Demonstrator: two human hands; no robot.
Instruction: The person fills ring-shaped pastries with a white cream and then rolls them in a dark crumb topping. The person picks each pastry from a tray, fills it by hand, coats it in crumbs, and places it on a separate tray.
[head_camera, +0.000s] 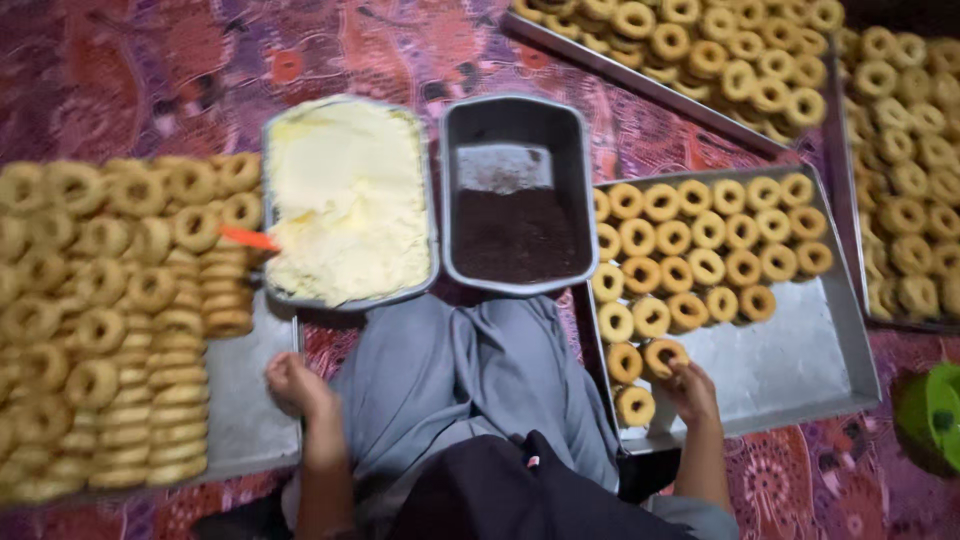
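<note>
Right hand: fingers grasp a ring-shaped doughnut at the near-left corner of the right metal tray, just beside two others. Left hand: fingers curled, apparently holding nothing (view blurred), resting at the left tray edge, near the cream pan.

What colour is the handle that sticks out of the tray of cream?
Orange. The handle shows in the head view, at the left edge of the cream tray.

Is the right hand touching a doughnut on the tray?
Touching. The head view shows the right hand with fingertips closed on the rim of a ring doughnut at the near edge of the metal tray.
</note>
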